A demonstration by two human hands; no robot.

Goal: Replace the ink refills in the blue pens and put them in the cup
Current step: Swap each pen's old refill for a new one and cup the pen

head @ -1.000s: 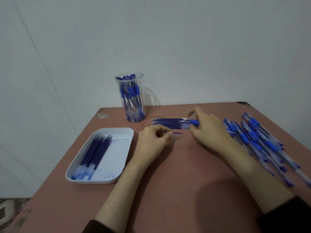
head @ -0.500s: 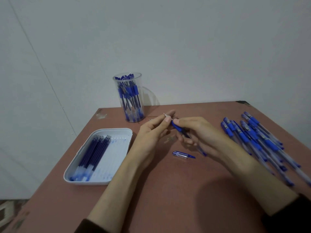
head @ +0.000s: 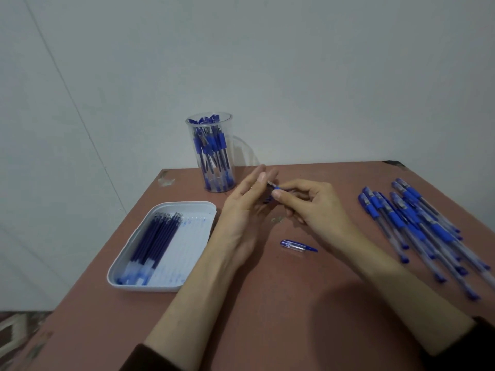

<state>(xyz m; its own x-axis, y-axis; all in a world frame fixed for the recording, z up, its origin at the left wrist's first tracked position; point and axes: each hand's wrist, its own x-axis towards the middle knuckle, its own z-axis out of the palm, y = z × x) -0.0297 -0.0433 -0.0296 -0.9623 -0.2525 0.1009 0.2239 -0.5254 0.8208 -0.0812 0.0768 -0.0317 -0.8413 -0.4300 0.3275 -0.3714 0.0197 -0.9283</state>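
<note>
Fingers (head: 278, 193) of your right hand (head: 318, 207) pinch the blue front end of a pen (head: 276, 187), its metal tip pointing far-left; the rest of the barrel is hidden inside your palm. Your left hand (head: 243, 210) sits just beside it with fingers stretched out and loosely spread, touching near the tip but gripping nothing that you can see.

One second ago both hands lay flat on the desk (head: 267, 303) over a bundle of refills. Half a second ago they had lifted a pen and its cap (head: 298, 246) had dropped onto the desk near you. Now the pen is raised a little more and the left fingers have opened off the tip. That suggests you are at the start of one pen's cycle: cap off, front section probably about to be unscrewed, though you cannot tell whether it has loosened.

Fresh refills (head: 158, 242) lie along the left side of the white tray (head: 187, 207), near-left. Untouched pens (head: 417, 226) are fanned out at the right. Finished pens stand in the clear cup (head: 211, 153) at the far edge, already fairly full.
</note>
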